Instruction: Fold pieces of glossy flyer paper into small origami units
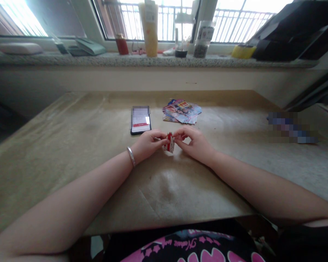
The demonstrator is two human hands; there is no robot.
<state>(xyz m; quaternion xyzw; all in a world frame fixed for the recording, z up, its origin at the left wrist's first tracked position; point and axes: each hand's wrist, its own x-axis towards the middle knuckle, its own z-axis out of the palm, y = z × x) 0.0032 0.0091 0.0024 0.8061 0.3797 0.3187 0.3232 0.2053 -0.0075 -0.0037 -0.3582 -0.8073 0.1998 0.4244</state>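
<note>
Between my two hands is a small folded piece of printed paper (169, 144), red and white, held upright just above the table. My left hand (150, 145) is closed, its thumb and fingers pinching the paper's left side. On the right side, the thumb and forefinger of my right hand (192, 142) pinch the same paper. A smartphone (141, 120) with a lit screen lies beyond my left hand. Behind the paper, a fanned pile of colourful printed leaflets (182, 111) rests on the table.
The table (71, 145) has a pale, glossy cover. A blurred bluish item (291, 127) lies at the right. Along the granite windowsill (93, 62) stand a red bottle (122, 44), a tall yellow container (149, 29), a jar (203, 40) and a large black object (292, 32).
</note>
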